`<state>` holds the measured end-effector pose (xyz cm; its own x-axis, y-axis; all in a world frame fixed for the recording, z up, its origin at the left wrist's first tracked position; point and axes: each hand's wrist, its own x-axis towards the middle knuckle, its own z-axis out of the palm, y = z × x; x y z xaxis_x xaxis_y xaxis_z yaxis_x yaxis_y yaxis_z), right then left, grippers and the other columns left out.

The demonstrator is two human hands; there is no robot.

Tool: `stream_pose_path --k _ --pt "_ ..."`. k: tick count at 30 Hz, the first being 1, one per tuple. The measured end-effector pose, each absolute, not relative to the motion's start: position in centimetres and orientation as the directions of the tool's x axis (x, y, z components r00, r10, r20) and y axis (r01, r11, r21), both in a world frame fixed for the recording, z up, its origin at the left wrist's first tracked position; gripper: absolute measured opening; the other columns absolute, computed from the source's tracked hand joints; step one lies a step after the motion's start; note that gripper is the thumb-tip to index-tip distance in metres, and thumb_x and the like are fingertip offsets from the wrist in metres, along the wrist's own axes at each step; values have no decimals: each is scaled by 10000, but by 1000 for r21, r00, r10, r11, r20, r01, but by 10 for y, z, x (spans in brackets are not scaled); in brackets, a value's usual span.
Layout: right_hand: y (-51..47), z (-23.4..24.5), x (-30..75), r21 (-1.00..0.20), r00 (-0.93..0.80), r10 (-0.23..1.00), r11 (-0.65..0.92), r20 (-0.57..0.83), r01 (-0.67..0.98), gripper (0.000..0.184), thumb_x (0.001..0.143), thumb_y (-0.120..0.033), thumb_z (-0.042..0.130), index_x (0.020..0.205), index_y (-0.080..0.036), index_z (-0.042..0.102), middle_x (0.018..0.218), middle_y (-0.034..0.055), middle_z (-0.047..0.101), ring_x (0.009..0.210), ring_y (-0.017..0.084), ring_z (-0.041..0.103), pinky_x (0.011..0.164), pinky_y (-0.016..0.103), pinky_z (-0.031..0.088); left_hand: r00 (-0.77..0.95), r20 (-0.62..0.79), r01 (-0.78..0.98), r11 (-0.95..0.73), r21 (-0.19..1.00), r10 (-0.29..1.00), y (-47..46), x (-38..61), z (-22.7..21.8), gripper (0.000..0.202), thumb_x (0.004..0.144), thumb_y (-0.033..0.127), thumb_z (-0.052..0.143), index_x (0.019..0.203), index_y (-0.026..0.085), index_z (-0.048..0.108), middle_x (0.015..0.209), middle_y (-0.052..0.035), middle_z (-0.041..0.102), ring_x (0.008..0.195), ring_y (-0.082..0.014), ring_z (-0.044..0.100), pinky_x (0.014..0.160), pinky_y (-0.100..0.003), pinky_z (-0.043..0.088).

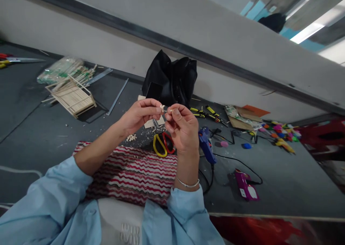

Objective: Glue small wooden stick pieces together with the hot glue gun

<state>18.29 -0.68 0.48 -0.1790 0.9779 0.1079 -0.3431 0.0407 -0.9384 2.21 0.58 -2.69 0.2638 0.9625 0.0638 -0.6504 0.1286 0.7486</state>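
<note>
My left hand (141,116) pinches a small cluster of pale wood-coloured bits (162,108) between thumb and fingertips. Close beside it, my right hand (185,128) is closed in a pinch on a tiny pale piece (171,110). A thin strand or pin seems to bridge the gap between the two hands; its kind is too small to tell. Below them lie scissors (160,146) with one yellow and one red handle loop. A little heap of pale cut bits (131,137) rests on the table at the edge of a red-and-white striped cloth (129,173).
Right of my hands sits a blue glue gun (206,146), its cord near a purple box (245,185). Yellow-black pliers (208,113) and coloured pompoms (281,130) lie farther right. Behind stands a black bag (172,77). Leftward are a small stick frame (74,97) and ruler (118,96).
</note>
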Motion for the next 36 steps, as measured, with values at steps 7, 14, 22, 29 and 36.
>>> stream_pose_path --k 7,14,22,29,36 --pt "-4 2 182 -950 -82 988 100 130 -296 256 704 -317 892 855 -245 698 738 -41 675 570 76 544 406 163 392 249 70 -653 114 749 966 5 26 -29 200 693 206 894 821 142 755 760 -2 727 651 -82 663 674 -212 527" --pt "-3 -2 176 -944 -21 989 134 147 -301 284 661 -266 885 865 -244 689 766 -38 700 612 90 598 397 164 385 239 94 -644 85 760 966 4 25 -25 210 692 234 906 822 153 761 724 8 716 659 -80 662 680 -203 519" --pt "-3 -2 176 -954 -2 981 187 193 -233 265 682 -272 864 887 -241 698 803 -30 725 594 84 585 409 179 412 243 106 -644 78 761 964 4 23 -25 193 700 224 903 816 156 764 742 -6 730 665 -90 665 686 -223 529" --pt "-5 -2 176 -949 1 979 197 203 -246 277 686 -288 887 881 -244 695 791 -34 722 601 88 594 412 178 417 267 111 -648 94 756 957 3 22 -23 191 701 220 900 815 151 763 751 -12 736 674 -97 672 702 -233 543" --pt "-8 -1 177 -949 -2 964 260 264 -181 290 737 -290 887 926 -241 673 799 -40 722 588 79 597 432 179 443 240 115 -622 62 781 964 2 22 -23 197 687 218 913 812 157 774 748 -6 733 681 -90 668 697 -219 527"
